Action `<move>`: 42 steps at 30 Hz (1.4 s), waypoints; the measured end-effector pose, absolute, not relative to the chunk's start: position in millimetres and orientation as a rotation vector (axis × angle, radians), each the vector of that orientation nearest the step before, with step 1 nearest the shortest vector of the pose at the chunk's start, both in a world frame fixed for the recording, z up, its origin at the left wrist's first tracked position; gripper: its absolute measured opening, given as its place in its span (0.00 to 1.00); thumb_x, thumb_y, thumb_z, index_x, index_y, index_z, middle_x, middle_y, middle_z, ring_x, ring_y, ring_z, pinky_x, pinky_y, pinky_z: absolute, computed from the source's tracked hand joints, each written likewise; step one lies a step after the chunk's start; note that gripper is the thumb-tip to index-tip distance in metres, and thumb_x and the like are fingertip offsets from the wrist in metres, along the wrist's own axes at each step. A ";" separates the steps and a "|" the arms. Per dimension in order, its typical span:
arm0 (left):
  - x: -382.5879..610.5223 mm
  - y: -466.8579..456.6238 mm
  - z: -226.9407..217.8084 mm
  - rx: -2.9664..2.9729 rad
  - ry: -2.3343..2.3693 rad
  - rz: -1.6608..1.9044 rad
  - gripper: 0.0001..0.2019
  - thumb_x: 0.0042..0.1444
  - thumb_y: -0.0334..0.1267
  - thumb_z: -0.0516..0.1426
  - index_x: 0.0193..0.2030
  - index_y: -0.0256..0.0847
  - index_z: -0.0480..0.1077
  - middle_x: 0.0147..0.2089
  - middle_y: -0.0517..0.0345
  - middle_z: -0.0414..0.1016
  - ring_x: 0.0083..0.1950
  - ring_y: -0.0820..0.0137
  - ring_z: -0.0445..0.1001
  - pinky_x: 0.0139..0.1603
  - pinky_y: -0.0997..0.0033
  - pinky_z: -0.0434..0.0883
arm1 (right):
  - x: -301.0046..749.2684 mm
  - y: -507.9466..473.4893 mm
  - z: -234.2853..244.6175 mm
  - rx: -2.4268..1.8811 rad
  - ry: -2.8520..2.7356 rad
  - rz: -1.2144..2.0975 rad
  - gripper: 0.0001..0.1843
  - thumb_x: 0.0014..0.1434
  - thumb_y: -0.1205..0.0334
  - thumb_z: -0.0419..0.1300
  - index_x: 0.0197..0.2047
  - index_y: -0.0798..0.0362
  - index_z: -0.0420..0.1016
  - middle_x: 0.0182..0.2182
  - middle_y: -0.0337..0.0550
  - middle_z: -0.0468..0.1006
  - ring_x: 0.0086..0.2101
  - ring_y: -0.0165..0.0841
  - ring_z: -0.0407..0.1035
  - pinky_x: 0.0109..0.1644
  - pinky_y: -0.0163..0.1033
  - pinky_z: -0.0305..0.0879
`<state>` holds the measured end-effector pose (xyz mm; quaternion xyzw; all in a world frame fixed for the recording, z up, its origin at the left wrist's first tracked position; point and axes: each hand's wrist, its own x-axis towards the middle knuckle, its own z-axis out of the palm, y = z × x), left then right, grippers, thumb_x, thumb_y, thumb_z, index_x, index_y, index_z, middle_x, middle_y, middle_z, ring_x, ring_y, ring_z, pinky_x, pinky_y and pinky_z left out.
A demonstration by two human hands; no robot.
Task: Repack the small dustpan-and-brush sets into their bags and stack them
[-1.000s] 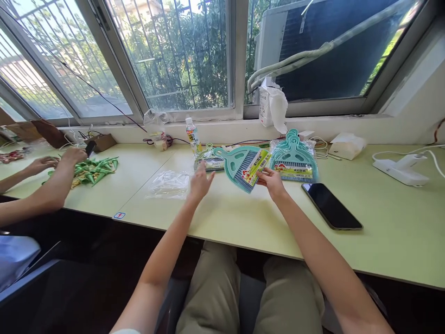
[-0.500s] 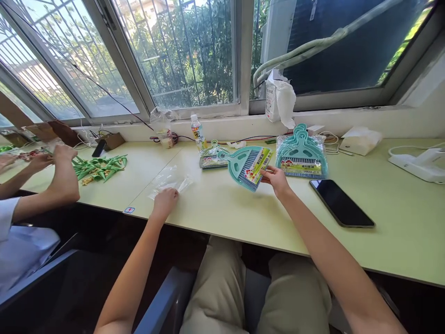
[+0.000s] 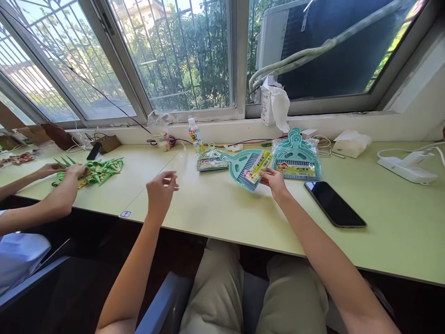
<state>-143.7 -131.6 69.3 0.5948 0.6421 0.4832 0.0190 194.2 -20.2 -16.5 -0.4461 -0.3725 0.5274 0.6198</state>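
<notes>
Left hand raised from table, right hand's grip unchanged

Since half a second ago: left hand up off the table, where it was down on a sheet of clear plastic. Its fingers are bent, thumb and fingertips close, only a narrow gap showing; whether they pinch the clear plastic, cannot tell. Co-worker's hands also lower now, in among a pile of green pieces at far left.

Right hand holding as before: thumb and fingers closed on the label end of a turquoise dustpan set, brush nested in the pan. Set is tilted, handle pointing left toward the window side, label slanting upward to the right. It sits in front of and between two other lots: a wrapped set to the left, its edge overlapped in view by the held set's handle, and a wrapped stack of the same pans just right of the right hand, handles up toward the window.

Around them: dark-screened phone lying flat, near the right forearm. Drink bottle upright behind the left wrapped set. Cup in a clear bag further left, by the sill. Tissue pack behind the wrapped stack. White plug strip with its cable, far right.
</notes>
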 end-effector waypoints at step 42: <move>-15.7 16.1 4.6 2.205 1.982 1.433 0.14 0.62 0.37 0.49 0.52 0.45 0.69 0.41 0.53 0.75 0.40 0.65 0.73 0.36 0.70 0.61 | 231.9 -6.6 -9.6 -1.039 -0.891 1.172 0.14 0.41 0.63 0.72 0.32 0.53 0.74 0.28 0.41 0.81 0.25 0.33 0.75 0.30 0.38 0.75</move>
